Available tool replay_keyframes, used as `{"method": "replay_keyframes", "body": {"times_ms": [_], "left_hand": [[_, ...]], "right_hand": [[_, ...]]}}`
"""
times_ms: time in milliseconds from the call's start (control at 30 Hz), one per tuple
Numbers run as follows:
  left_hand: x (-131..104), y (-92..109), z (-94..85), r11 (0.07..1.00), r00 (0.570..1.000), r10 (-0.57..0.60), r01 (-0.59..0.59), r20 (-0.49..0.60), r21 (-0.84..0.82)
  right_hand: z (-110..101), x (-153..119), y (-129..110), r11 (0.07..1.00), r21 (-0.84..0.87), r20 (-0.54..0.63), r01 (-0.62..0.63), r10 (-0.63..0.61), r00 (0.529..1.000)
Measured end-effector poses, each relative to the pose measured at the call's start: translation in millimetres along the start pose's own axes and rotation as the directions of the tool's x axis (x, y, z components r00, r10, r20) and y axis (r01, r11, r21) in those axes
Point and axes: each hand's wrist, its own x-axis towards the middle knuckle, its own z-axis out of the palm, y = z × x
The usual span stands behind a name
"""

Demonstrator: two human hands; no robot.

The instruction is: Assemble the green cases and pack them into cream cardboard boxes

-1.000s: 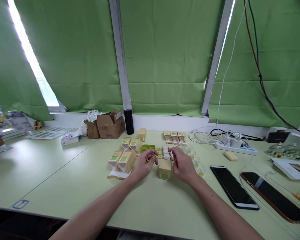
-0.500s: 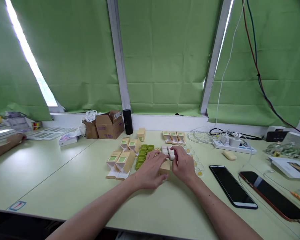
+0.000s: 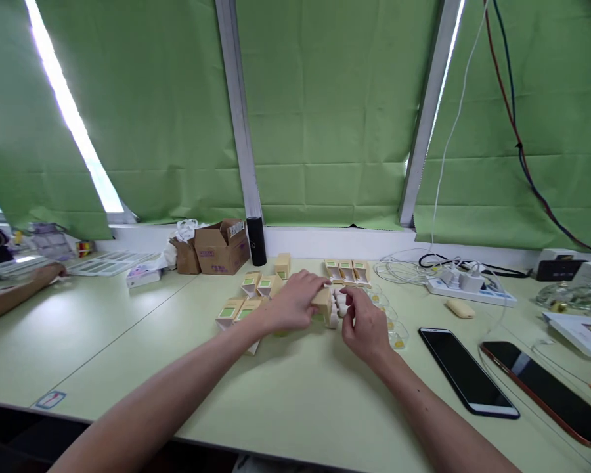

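My left hand (image 3: 295, 301) grips a small tan box (image 3: 322, 301) from above, lifted a little off the table. Just right of it, my right hand (image 3: 364, 323) is closed, its fingers curled beside small white pieces (image 3: 341, 299); whether it pinches anything is too small to tell. Left of my hands stand several tan boxes with green labels (image 3: 229, 310), partly covered by my left forearm. Further back are three open tan boxes (image 3: 346, 271) in a row. Clear pieces with yellow centres (image 3: 396, 336) lie right of my right hand. My left hand hides most of the green containers.
Two phones (image 3: 467, 371) (image 3: 546, 387) lie at the right, near a power strip (image 3: 467, 292) with cables. A cardboard box (image 3: 221, 249) and a black cylinder (image 3: 256, 242) stand at the back. Another person's arm (image 3: 22, 289) rests at the far left.
My left hand has risen and moved back with the tan box, which is now tilted up off the table. My right hand stays close beside it. The view has shifted slightly left.
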Motion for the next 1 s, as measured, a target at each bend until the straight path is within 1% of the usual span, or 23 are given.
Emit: {"method": "replay_keyframes", "body": {"times_ms": [67, 133, 233, 267, 367, 433, 533, 633, 733, 833, 1000], "left_hand": [[18, -14, -12.8, 0.996, 0.999, -0.047, 0.047, -0.004, 0.076], [39, -31, -21.7, 0.981, 0.993, -0.113, 0.115, -0.024, 0.157], [68, -59, -25.3, 0.935, 0.975, -0.220, 0.215, -0.015, 0.282], [76, -68, -23.8, 0.912, 0.968, -0.250, 0.236, -0.003, 0.337], [91, -93, -12.5, 0.884, 0.957, -0.291, 0.269, 0.001, 0.381], [96, -105, -0.9, 0.868, 0.947, -0.321, 0.287, 0.018, 0.405], [99, -119, 18.1, 0.846, 0.929, -0.368, 0.319, 0.036, 0.428], [100, -129, 34.5, 0.830, 0.914, -0.402, 0.340, 0.052, 0.442], [98, -133, 45.5, 0.823, 0.906, -0.419, 0.349, 0.063, 0.449], [93, -131, 50.7, 0.814, 0.903, -0.428, 0.363, 0.046, 0.453], [84, -119, 51.9, 0.799, 0.899, -0.436, 0.411, -0.048, 0.440]], "right_hand": [[0, -1, -2, 1.000, 0.003, 0.005, 0.011, -0.011, 1.000], [-1, -1, -4, 1.000, 0.006, 0.010, 0.025, -0.025, 1.000], [-1, -3, -6, 0.999, 0.010, 0.030, 0.042, -0.042, 0.999], [-1, -3, -7, 0.999, 0.012, 0.036, 0.048, -0.048, 0.998], [1, -4, -9, 0.998, 0.030, 0.050, 0.062, -0.063, 0.997], [3, -5, -10, 0.997, 0.044, 0.055, 0.068, -0.070, 0.996], [4, -6, -11, 0.995, 0.049, 0.054, 0.082, -0.085, 0.995], [4, -6, -12, 0.994, 0.054, 0.052, 0.090, -0.093, 0.994], [3, -6, -13, 0.994, 0.064, 0.060, 0.091, -0.095, 0.994], [2, -6, -14, 0.994, 0.065, 0.068, 0.088, -0.092, 0.993], [1, -5, -17, 0.994, 0.055, 0.054, 0.099, -0.102, 0.993]]}}
